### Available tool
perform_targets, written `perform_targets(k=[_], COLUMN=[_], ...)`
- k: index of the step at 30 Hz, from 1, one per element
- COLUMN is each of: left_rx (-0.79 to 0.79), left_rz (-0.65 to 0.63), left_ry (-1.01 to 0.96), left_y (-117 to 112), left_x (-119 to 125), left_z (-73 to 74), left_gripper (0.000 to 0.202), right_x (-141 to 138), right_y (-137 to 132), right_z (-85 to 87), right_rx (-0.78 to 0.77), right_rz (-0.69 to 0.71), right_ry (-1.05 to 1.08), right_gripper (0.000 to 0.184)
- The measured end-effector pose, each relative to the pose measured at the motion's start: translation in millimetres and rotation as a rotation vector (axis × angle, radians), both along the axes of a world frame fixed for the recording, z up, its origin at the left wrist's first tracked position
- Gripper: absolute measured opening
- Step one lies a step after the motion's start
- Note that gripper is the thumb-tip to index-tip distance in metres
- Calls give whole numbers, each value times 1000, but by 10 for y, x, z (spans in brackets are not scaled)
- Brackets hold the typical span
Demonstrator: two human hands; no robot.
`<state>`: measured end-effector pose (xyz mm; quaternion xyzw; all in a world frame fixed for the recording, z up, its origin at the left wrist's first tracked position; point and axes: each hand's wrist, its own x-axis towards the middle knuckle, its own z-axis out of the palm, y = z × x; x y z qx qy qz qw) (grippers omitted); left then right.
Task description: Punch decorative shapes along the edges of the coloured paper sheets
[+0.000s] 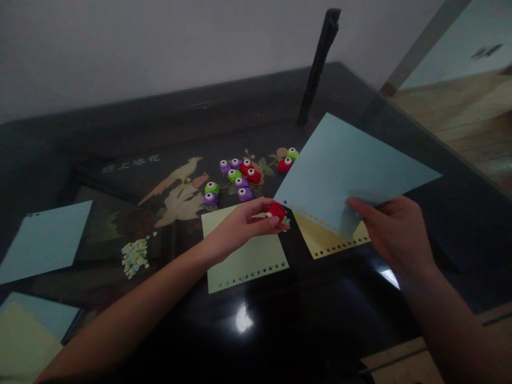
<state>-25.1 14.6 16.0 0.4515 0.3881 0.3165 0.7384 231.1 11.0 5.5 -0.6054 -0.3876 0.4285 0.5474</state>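
My left hand [252, 220] is closed around a small red craft punch [277, 212], at the left corner of a tilted blue sheet of paper [356, 165]. A few punched holes show near that corner; I cannot tell whether the punch touches the paper. My right hand [392, 229] pinches the blue sheet near its lower edge, thumb on top. Under my left hand lies a pale green sheet [248, 261] with a row of punched holes along its near edge. A yellow sheet [320, 234], also holed along its near edge, is partly hidden beneath the blue one.
Several purple, green and red punches [240, 178] sit mid-table, with others beside the blue sheet. Paper confetti [135, 257] is heaped at left. Blue paper [48, 240] and a pale yellow sheet [24, 341] lie far left. A dark post [320, 66] rises behind the glossy black table [172, 330].
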Motion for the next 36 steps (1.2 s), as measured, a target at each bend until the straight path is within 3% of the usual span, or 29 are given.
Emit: perform_targets(k=[7,15,27,36], left_rx=[14,29,40,19], left_rz=[12,94,79,91], left_ry=[112,206,188,202], left_y=[-3,2,-17,-7], left_x=[18,15,11,7], left_z=[-6,-58,-49,-66], left_gripper=[33,41,34,36], right_x=[-25,72,63,80], right_y=[-40,-61,-86,-98], right_z=[42,13,39,-4], right_rx=[97,121,137,156], right_rz=[-18,-98,-123,-118], right_ry=[-151,-574,-701,-651], right_gripper=[18,18,25,24])
